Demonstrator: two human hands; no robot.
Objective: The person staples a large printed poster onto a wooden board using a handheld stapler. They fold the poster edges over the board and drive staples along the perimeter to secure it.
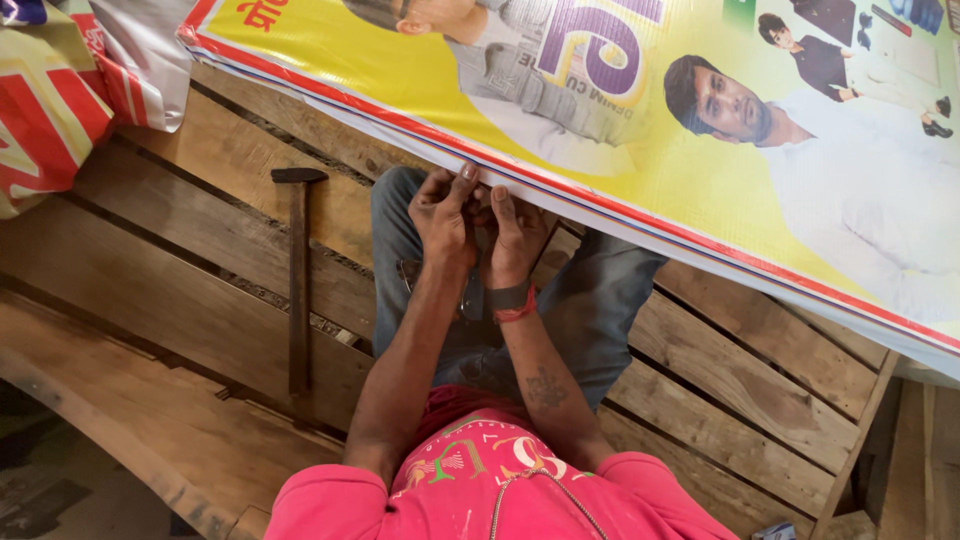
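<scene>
Wide brown wooden planks (200, 280) with dark gaps between them make the platform where the person sits, knees up, in blue jeans (590, 300) and a pink shirt (480, 490). Across the top of the view runs a large yellow printed vinyl banner with red and blue border stripes (640, 170), and its lower edge comes down to the knees.

Both hands meet at this edge, very close together and touching each other. The left hand (445, 215) has its fingers bent and pinched on the banner border, one finger pointing up along the stripe. The right hand (515, 235) has its fingers curled closed at the same place, just beside the left; whether it holds something small inside I cannot tell. On the right wrist sit a dark band and a red thread (512, 300).

A long hammer with dark metal head and wooden handle (298, 280) lies on the planks to the left of the legs, apart from both hands. In the upper left corner lies a folded red, white and yellow printed sheet (50, 110).
</scene>
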